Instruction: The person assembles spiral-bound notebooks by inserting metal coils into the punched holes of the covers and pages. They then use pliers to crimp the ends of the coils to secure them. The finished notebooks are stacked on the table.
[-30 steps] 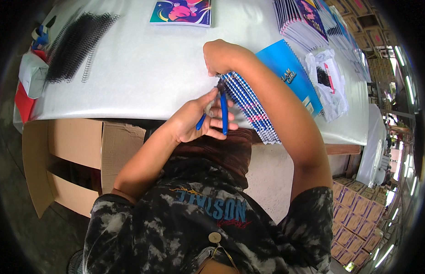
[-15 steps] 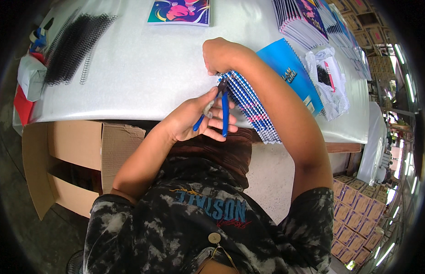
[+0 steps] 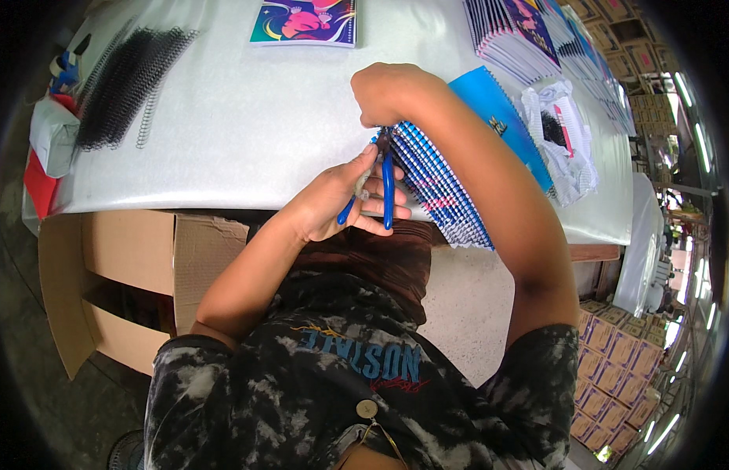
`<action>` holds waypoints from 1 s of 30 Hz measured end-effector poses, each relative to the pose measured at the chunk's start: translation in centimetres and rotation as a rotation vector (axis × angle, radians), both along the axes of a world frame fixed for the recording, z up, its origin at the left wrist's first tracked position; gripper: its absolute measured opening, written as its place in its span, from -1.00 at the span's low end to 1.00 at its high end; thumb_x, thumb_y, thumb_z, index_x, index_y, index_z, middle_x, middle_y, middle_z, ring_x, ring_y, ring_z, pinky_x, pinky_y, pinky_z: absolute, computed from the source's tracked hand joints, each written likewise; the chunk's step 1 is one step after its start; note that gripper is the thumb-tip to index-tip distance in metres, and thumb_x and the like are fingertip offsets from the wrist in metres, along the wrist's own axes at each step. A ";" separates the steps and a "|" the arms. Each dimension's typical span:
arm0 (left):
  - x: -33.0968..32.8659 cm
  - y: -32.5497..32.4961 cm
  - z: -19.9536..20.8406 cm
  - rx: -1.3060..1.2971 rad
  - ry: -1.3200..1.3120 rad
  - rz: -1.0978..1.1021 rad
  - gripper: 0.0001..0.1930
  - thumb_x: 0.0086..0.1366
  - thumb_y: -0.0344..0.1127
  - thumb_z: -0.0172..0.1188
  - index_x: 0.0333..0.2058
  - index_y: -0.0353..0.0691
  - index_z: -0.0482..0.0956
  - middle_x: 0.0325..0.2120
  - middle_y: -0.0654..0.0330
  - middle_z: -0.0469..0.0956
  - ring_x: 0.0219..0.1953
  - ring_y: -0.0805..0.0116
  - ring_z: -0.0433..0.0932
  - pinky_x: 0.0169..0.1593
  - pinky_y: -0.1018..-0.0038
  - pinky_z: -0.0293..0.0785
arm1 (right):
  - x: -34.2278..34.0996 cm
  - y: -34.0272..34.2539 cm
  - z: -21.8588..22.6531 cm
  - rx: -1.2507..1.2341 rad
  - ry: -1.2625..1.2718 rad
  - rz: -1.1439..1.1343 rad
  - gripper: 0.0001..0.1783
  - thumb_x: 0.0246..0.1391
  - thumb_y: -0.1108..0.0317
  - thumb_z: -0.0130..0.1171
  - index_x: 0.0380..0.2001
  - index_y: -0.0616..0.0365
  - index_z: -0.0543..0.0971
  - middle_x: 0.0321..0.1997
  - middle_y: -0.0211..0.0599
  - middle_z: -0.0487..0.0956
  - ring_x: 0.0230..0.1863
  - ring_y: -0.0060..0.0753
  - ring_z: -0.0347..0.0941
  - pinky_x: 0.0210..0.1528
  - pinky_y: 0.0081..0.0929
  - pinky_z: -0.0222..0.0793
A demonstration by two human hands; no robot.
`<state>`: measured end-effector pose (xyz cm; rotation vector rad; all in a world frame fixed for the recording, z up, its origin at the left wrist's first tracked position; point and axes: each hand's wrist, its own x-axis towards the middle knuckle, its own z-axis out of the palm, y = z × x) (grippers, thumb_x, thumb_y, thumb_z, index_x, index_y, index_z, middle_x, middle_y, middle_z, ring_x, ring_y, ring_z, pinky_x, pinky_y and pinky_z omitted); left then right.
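Toward nine o'clock, below the edge of the white-covered table [image 3: 223, 117], an open cardboard box [image 3: 129, 244] is seen. At ten o'clock, black spiral binding coils [image 3: 129, 90] are laid in a heap. Just before twelve, a notebook with a colourful cover [image 3: 302, 23] is set down flat. Near the centre, blue-handled pliers [image 3: 388, 192] are held loosely in the left hand [image 3: 329, 202], its fingers spread and the handles parted; their dark head is pointed to twelve. Just above it, the right hand [image 3: 386, 94] is bent over; its fingers are hidden, so their opening and any grip cannot be told. From there toward four o'clock, a row of spiral-bound notebooks [image 3: 443, 188] is stretched, partly covered by the right forearm. Between one and two, a blue-covered spiral notebook [image 3: 501, 125] is laid; at two, crumpled white plastic wrapping [image 3: 580, 168] is left.
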<state>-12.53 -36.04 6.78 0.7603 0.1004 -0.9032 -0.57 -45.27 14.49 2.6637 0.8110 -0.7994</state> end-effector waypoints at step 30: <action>0.1 0.5 -1.7 -0.529 0.129 -0.059 -0.39 0.33 0.22 -0.34 -0.11 -0.29 0.34 -0.47 0.09 0.41 -0.35 0.06 0.58 -0.30 0.10 0.59 | 0.7 -4.9 -0.6 0.741 0.214 -0.149 -0.71 -0.22 0.21 0.34 -0.46 0.20 0.62 -0.60 -0.31 0.48 -0.49 -0.45 0.36 -0.41 -0.49 0.28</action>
